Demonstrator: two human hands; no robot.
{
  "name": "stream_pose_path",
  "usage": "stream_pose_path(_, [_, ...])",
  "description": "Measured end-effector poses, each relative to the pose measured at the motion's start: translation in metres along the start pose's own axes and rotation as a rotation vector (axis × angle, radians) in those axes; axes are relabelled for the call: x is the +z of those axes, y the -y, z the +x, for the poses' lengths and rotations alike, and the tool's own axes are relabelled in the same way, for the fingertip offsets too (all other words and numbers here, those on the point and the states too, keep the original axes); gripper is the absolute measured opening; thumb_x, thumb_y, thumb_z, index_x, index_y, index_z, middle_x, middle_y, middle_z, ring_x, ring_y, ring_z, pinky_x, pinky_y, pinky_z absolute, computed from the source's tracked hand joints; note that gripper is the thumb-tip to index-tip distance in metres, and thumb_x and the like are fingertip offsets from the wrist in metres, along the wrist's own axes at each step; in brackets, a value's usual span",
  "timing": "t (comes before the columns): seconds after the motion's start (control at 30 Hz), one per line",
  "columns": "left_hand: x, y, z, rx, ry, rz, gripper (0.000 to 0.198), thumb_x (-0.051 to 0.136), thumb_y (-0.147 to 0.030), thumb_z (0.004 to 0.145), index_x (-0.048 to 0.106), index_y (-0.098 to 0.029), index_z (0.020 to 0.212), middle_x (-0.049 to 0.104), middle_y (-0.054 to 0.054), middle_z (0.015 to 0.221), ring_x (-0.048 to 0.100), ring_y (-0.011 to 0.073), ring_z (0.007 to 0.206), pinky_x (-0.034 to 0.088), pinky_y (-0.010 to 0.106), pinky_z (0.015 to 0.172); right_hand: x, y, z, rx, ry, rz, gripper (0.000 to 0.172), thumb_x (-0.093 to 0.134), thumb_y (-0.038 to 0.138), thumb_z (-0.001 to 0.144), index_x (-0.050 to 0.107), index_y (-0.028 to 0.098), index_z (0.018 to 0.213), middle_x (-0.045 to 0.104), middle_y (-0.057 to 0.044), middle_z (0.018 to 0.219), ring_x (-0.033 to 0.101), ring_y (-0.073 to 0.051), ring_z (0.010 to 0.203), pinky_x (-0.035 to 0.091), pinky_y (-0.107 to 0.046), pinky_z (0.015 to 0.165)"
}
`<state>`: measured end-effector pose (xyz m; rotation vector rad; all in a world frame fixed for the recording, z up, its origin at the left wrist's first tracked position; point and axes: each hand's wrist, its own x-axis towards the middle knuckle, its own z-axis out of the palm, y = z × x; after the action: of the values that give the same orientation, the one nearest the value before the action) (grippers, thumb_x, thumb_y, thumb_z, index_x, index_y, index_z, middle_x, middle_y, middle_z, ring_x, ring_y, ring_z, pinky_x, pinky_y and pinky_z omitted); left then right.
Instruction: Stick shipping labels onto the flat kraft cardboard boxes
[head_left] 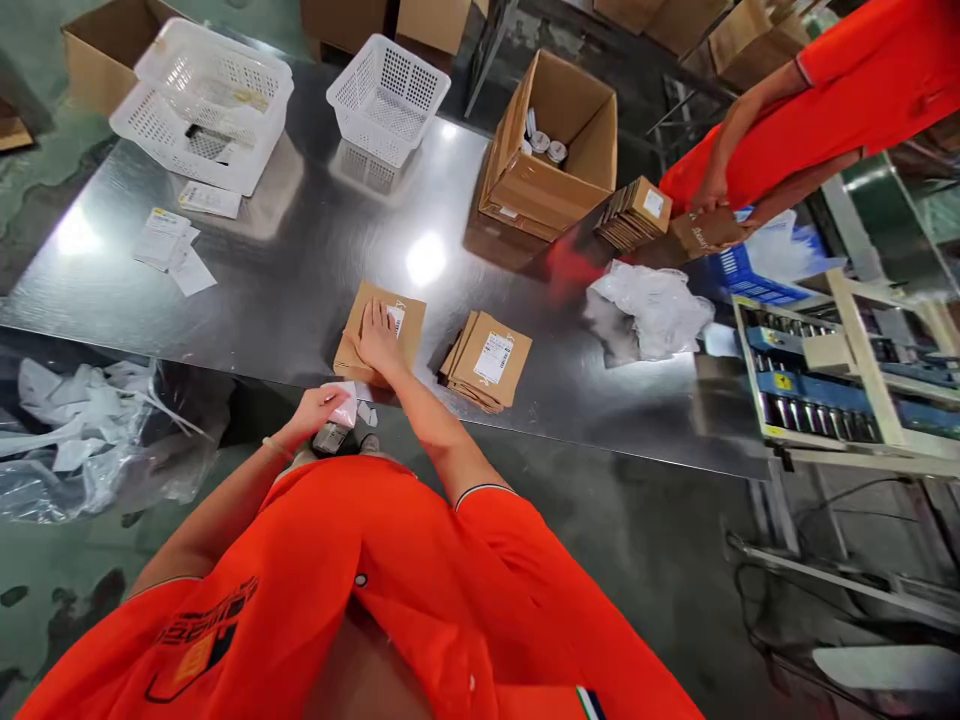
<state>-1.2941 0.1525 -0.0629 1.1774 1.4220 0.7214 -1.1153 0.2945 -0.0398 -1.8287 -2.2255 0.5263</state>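
Brown kraft mailer is pressed down on the stainless-steel tabletop by the right hand, its fingers spread flat, which gives broad, even pressure. A white slip is pinched by the left hand at the tabletop's near edge, and a stack of labelled mailers lies just beside.

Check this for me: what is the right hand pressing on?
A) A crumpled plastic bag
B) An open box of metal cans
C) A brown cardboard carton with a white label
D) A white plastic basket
C. The right hand lies flat on the brown cardboard carton, while the left hand holds a white packet.
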Motion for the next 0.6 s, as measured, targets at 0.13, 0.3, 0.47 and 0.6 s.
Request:
stream_pose_path(0.13, [0.003,-0.035,0.031,0.030,-0.117,0.225,0.073,0.070,-0.026,0.086,0.061,-0.011,0.157,0.083,0.011,0.116,0.077,0.0283,0.103,0.060,0.038,0.098,-0.014,-0.036,-0.004,0.297,-0.082,0.034,0.073,0.045,0.041,0.112,0.035,-0.001,0.170,0.027,-0.032,0.180,0.023,-0.039,0.172,0.023,-0.060,0.137])
stream_pose_path(0.3, [0.027,-0.053,0.028,-0.004,-0.011,0.518,0.069,0.068,-0.019,0.094,0.059,-0.011,0.162,0.083,0.018,0.116,0.077,0.0329,0.110,0.058,0.039,0.098,-0.034,-0.085,-0.036,0.560,-0.059,0.186,0.049,0.051,0.030,0.108,0.057,0.006,0.150,0.064,-0.030,0.151,0.061,-0.037,0.143,0.048,-0.051,0.121])
stream_pose_path(0.47, [0.037,-0.051,0.019,0.025,0.016,0.511,0.069,0.072,-0.015,0.090,0.062,-0.008,0.158,0.083,0.016,0.102,0.078,0.0311,0.094,0.058,0.036,0.091,-0.031,-0.090,-0.050,0.644,-0.086,0.283,0.029,0.059,0.023,0.102,0.065,0.013,0.129,0.074,-0.022,0.132,0.070,-0.033,0.124,0.055,-0.043,0.108])
stream_pose_path(0.6, [0.016,-0.049,0.028,0.058,-0.073,0.289,0.068,0.079,-0.016,0.077,0.073,-0.011,0.145,0.084,0.015,0.103,0.078,0.0325,0.095,0.059,0.037,0.092,-0.022,-0.073,-0.047,0.589,-0.202,0.308,0.028,0.066,0.024,0.098,0.065,0.013,0.124,0.071,-0.023,0.131,0.065,-0.034,0.130,0.053,-0.045,0.113])
